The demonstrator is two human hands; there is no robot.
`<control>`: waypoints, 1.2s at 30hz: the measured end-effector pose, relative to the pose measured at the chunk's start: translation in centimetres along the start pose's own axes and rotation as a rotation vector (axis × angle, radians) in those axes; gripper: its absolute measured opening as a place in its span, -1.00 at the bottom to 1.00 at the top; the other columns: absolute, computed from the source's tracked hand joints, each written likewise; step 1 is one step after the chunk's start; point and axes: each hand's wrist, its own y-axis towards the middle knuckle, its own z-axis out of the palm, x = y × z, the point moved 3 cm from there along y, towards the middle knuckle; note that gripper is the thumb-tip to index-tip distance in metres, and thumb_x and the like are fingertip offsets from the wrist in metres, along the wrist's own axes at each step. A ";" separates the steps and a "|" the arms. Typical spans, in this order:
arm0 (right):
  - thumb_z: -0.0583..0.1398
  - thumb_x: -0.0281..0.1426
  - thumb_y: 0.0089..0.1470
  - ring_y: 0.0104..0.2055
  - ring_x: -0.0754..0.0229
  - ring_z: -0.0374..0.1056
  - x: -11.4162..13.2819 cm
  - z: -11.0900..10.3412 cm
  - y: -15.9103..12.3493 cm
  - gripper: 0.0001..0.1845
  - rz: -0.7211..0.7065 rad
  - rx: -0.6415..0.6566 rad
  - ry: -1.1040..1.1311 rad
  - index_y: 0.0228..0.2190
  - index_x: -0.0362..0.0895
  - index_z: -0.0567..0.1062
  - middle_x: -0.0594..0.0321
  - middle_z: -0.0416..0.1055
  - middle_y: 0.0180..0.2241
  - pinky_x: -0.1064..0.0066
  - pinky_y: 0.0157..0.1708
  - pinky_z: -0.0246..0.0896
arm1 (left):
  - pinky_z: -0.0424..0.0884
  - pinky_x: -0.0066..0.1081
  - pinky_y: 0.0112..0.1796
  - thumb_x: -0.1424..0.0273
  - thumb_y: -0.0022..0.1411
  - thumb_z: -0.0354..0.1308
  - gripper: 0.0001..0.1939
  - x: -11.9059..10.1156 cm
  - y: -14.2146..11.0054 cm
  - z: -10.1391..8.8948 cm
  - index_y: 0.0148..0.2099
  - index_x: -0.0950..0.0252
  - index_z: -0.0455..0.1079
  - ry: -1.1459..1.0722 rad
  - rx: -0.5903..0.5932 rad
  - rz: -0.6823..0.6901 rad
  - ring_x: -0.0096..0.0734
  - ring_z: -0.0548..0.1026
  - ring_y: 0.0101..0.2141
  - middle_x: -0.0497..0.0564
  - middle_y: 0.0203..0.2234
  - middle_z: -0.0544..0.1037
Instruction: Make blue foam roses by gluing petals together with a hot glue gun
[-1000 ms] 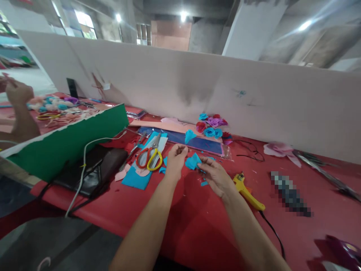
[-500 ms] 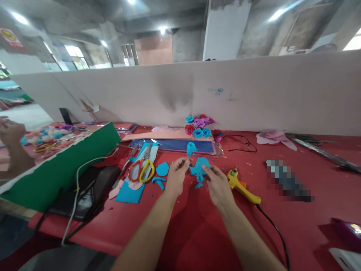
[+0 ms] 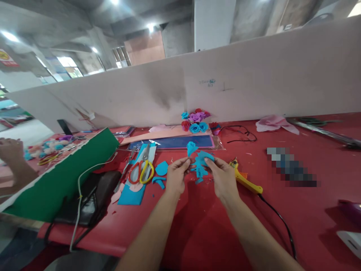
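Note:
My left hand (image 3: 176, 176) and my right hand (image 3: 222, 177) meet over the red table (image 3: 197, 226), both pinching blue foam petal pieces (image 3: 200, 164) between their fingertips. A small rolled blue foam bud (image 3: 191, 147) stands just beyond the hands. Loose blue petals (image 3: 161, 169) lie to the left of my left hand. A yellow glue gun (image 3: 246, 181) lies right beside my right hand, its black cord trailing toward me.
Red and yellow scissors (image 3: 141, 171) rest on blue foam sheets (image 3: 132, 192). Finished foam roses (image 3: 195, 121) sit by the white partition (image 3: 254, 75). A green board (image 3: 59, 173), a black bag and white cable lie left. Another person's hand (image 3: 12, 154) works at far left.
Both hands have lifted the blue foam pieces slightly and drawn closer together. The view has shifted right and tilted, so the partition now slants.

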 end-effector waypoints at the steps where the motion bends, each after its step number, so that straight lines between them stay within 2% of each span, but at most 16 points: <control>1: 0.34 -0.32 -0.19 -0.46 0.28 0.35 0.1 0.0 0.0 -0.81 -0.006 0.001 -0.027 -0.44 -0.12 0.59 0.29 0.52 -0.46 0.42 -0.38 0.27 | 0.37 -0.46 -0.39 0.34 -0.21 0.41 -0.71 0.1 0.0 0.1 -0.36 0.32 0.55 0.003 0.006 0.003 -0.45 0.53 -0.49 0.05 -0.44 0.62; 9: 0.31 -0.29 -0.16 -0.51 0.30 0.31 0.0 -0.1 -0.1 -0.81 0.000 0.016 -0.098 -0.44 -0.13 0.60 0.32 0.49 -0.53 0.44 -0.44 0.22 | 0.43 -0.37 -0.27 0.35 -0.17 0.40 -0.72 0.3 -0.1 0.2 -0.32 0.31 0.56 -0.011 0.001 0.030 -0.32 0.58 -0.37 0.09 -0.37 0.63; 16: 0.31 -0.29 -0.18 -0.56 0.32 0.27 0.3 0.0 -0.2 -0.82 0.055 0.032 -0.115 -0.51 -0.15 0.59 0.30 0.46 -0.57 0.47 -0.52 0.17 | 0.41 -0.37 -0.22 0.39 -0.16 0.39 -0.77 0.5 0.1 0.1 -0.35 0.31 0.57 0.032 -0.008 0.058 -0.40 0.54 -0.37 0.06 -0.40 0.63; 23: 0.32 -0.33 -0.26 -0.59 0.32 0.28 0.3 0.2 -0.2 -0.85 0.125 0.063 -0.143 -0.61 -0.18 0.56 0.28 0.43 -0.64 0.48 -0.55 0.12 | 0.38 -0.43 -0.29 0.39 -0.16 0.38 -0.77 0.9 0.5 -0.1 -0.34 0.29 0.58 0.074 -0.006 0.081 -0.48 0.50 -0.42 0.03 -0.43 0.62; 30: 0.29 -0.35 -0.25 -0.63 0.36 0.23 0.7 0.3 -0.2 -0.86 0.171 0.088 -0.086 -0.65 -0.19 0.54 0.31 0.38 -0.70 0.50 -0.59 0.06 | 0.38 -0.45 -0.29 0.43 -0.19 0.37 -0.79 1.1 0.3 0.1 -0.37 0.30 0.57 0.028 0.027 0.029 -0.49 0.50 -0.41 0.04 -0.38 0.62; 36: 0.26 -0.38 -0.22 -0.67 0.38 0.17 0.9 0.3 -0.2 -0.88 0.159 0.046 -0.118 -0.65 -0.19 0.54 0.34 0.34 -0.74 0.50 -0.62 0.00 | 0.39 -0.43 -0.29 0.44 -0.18 0.37 -0.82 1.2 0.3 0.2 -0.41 0.31 0.56 0.034 0.035 0.030 -0.47 0.50 -0.43 0.03 -0.42 0.62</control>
